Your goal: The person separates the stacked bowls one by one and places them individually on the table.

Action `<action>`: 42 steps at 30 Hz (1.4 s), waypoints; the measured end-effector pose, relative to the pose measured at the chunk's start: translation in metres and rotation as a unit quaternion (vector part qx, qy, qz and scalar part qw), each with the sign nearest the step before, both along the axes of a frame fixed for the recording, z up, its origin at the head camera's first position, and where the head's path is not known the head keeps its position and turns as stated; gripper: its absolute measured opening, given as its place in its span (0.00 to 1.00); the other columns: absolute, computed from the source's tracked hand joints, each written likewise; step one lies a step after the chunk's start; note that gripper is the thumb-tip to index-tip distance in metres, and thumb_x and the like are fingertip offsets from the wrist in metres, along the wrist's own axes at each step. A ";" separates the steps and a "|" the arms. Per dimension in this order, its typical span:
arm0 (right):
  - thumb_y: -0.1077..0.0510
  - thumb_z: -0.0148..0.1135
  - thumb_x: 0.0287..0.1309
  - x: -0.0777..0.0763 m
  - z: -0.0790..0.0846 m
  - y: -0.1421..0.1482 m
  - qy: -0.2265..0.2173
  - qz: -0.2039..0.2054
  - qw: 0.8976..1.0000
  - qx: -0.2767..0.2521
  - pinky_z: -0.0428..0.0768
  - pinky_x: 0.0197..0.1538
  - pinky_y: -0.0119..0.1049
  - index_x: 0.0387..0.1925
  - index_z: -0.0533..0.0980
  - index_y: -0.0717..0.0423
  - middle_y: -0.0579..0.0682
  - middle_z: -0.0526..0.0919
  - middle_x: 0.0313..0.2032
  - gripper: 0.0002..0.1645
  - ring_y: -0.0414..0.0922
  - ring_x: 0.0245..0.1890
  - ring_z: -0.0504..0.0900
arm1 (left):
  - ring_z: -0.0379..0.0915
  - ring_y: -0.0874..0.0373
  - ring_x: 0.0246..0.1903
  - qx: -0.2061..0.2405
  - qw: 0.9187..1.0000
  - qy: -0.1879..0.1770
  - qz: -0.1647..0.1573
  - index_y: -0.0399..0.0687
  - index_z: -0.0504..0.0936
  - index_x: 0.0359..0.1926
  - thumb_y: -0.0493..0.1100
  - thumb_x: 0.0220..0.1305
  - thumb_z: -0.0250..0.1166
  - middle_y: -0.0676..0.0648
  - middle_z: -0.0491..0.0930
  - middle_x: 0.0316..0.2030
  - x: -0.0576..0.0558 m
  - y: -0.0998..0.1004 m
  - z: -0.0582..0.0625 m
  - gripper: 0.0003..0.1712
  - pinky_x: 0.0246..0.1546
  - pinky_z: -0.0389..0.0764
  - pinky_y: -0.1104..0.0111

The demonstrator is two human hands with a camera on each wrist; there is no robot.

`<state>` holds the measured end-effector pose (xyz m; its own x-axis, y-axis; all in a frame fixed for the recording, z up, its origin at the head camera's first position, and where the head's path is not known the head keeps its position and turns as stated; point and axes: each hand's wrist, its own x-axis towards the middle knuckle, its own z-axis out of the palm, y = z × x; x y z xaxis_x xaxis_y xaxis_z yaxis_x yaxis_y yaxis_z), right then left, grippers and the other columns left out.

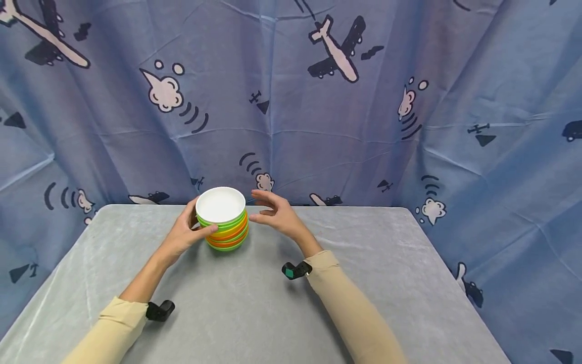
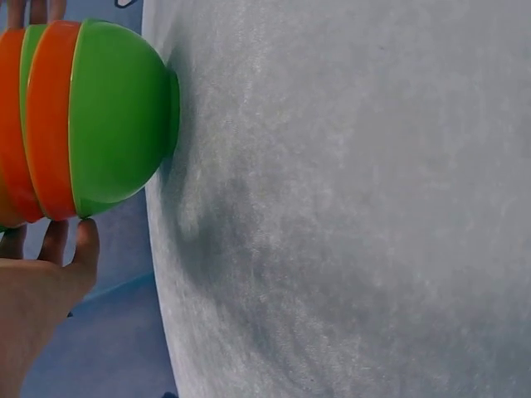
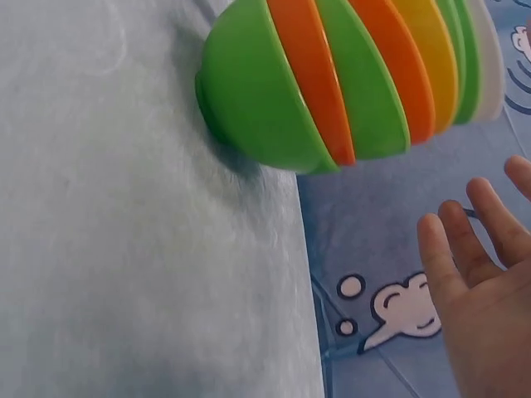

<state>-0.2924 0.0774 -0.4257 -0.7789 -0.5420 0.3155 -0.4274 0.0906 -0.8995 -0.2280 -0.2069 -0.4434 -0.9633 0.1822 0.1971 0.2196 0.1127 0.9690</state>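
Observation:
A stack of nested bowls point(image 1: 227, 233) in green, orange and yellow stands on the table near its back edge, with a white interior showing at the top. Its lowest bowl point(image 2: 120, 116) is green and rests on its foot. My left hand point(image 1: 185, 233) holds the stack from the left, thumb across the front below the rim and fingers round the far side. On the other side, my right hand point(image 1: 278, 216) is apart from the bowls, its fingers spread and slightly bent toward them. The right wrist view shows a gap between those fingertips point(image 3: 452, 211) and the stack.
A grey cloth covers the table point(image 1: 254, 313). Behind it and at the right hangs a blue curtain point(image 1: 291, 101) printed with planes and clouds. Each sleeved wrist carries a small black device point(image 1: 160, 311).

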 end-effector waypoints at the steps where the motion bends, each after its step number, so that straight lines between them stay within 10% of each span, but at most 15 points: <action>1: 0.66 0.72 0.60 0.000 0.001 -0.004 0.000 0.000 1.000 0.002 0.74 0.62 0.45 0.73 0.66 0.56 0.53 0.71 0.68 0.41 0.58 0.66 0.70 | 0.56 0.41 0.69 -0.001 1.000 0.000 -0.001 0.47 0.48 0.81 0.38 0.66 0.70 0.38 0.57 0.73 0.000 0.000 0.000 0.52 0.67 0.59 0.42; 24: 0.63 0.77 0.52 -0.007 0.006 -0.048 0.000 0.025 0.998 0.066 0.74 0.61 0.40 0.78 0.57 0.55 0.53 0.65 0.71 0.56 0.46 0.63 0.72 | 0.55 0.40 0.70 -0.016 1.000 0.003 -0.001 0.47 0.47 0.81 0.39 0.67 0.70 0.38 0.56 0.74 0.000 0.001 0.000 0.52 0.67 0.59 0.40; 42: 0.67 0.81 0.46 -0.007 0.005 -0.053 0.013 0.021 1.000 -0.005 0.73 0.62 0.41 0.75 0.62 0.58 0.51 0.72 0.64 0.56 0.45 0.59 0.76 | 0.53 0.41 0.72 -0.029 1.000 0.000 0.005 0.48 0.47 0.81 0.42 0.67 0.71 0.39 0.55 0.75 -0.001 0.001 0.001 0.52 0.68 0.58 0.40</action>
